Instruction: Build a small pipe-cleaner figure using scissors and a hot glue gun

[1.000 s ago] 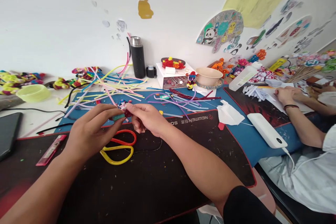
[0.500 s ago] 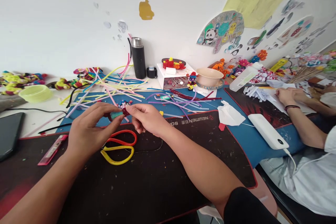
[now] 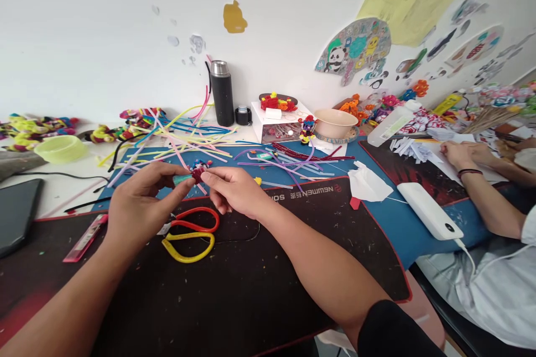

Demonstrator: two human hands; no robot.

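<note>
Between my two hands is a small pipe-cleaner figure [image 3: 197,174], dark red in front with blue and white bits behind. My left hand [image 3: 144,201] is closed on it between thumb and fingers, and a teal-green piece [image 3: 181,179] shows in the same grip. The thumb and forefinger of my right hand [image 3: 232,189] pinch the figure's dark red side. Fingers cover much of the figure. Just below my hands, scissors [image 3: 190,247] with one red and one yellow handle lie on the black mat [image 3: 234,301], their blades partly hidden by my left hand.
Loose pipe cleaners [image 3: 176,139] spread behind my hands, near a black thermos [image 3: 221,95]. A finished-looking figure [image 3: 307,129] stands by a beige bowl [image 3: 336,122]. Left lie a pink case [image 3: 86,239] and phone [image 3: 19,217]. Right are a white power bank [image 3: 429,211] and another person's hands [image 3: 460,154].
My fingers have shifted slightly on the figure, and more of its dark red part shows between my fingertips. The view has moved a little; the scissors lie where they were.
</note>
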